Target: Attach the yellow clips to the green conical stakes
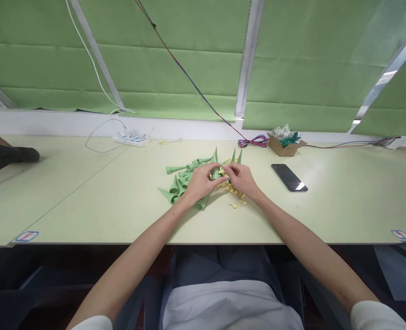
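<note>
Grip on cone (plastic in box)

The camera up there on the seated person's head looks forward and down: white cloth shirt close beneath it, bare left hand and bare right hand near mid-view, then the flat, pale cream tabletop reaching away to green fabric blinds, farthest off.

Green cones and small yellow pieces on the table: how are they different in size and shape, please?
The green cones are long, while the yellow pieces are much smaller. The green cones taper from a wide open end to a point; the yellow pieces have a broad end and a thin stem. Several of both lie loosely on the table.
</note>
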The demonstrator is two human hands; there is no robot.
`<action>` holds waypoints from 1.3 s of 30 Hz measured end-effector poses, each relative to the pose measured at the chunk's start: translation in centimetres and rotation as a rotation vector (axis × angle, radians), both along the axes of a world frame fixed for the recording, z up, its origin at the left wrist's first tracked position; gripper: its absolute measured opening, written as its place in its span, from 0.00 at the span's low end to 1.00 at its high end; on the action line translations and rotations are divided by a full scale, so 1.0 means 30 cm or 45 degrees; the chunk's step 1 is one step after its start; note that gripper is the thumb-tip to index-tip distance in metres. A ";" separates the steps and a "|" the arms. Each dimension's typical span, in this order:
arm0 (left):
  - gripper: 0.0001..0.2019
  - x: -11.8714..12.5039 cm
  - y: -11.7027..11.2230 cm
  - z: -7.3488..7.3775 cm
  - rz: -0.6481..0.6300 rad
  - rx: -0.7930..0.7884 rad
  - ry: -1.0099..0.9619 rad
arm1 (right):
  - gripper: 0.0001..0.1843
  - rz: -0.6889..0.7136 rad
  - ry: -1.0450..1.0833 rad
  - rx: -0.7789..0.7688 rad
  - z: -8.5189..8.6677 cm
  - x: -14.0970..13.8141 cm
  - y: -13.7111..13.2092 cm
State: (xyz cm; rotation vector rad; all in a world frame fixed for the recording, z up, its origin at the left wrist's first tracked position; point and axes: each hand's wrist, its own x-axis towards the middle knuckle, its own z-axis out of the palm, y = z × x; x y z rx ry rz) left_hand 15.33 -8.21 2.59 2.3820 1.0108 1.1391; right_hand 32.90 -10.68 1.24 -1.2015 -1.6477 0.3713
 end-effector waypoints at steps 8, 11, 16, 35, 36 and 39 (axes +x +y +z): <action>0.21 -0.003 0.001 -0.006 -0.076 0.090 0.053 | 0.31 -0.025 -0.064 -0.061 -0.002 0.001 0.005; 0.22 -0.003 0.001 -0.005 -0.081 0.104 0.081 | 0.33 -0.034 -0.066 -0.090 0.001 -0.002 0.004; 0.22 -0.001 -0.001 -0.001 -0.064 0.101 0.084 | 0.32 -0.038 -0.042 -0.090 0.002 -0.003 0.004; 0.19 -0.007 0.006 -0.005 -0.014 0.093 0.081 | 0.17 0.117 0.096 -0.146 0.008 0.002 -0.001; 0.19 -0.007 0.006 -0.005 -0.028 0.101 0.078 | 0.19 0.108 0.073 -0.135 0.008 0.002 -0.002; 0.19 -0.006 0.005 -0.003 -0.062 0.123 0.075 | 0.23 0.077 0.006 -0.087 0.008 0.005 -0.002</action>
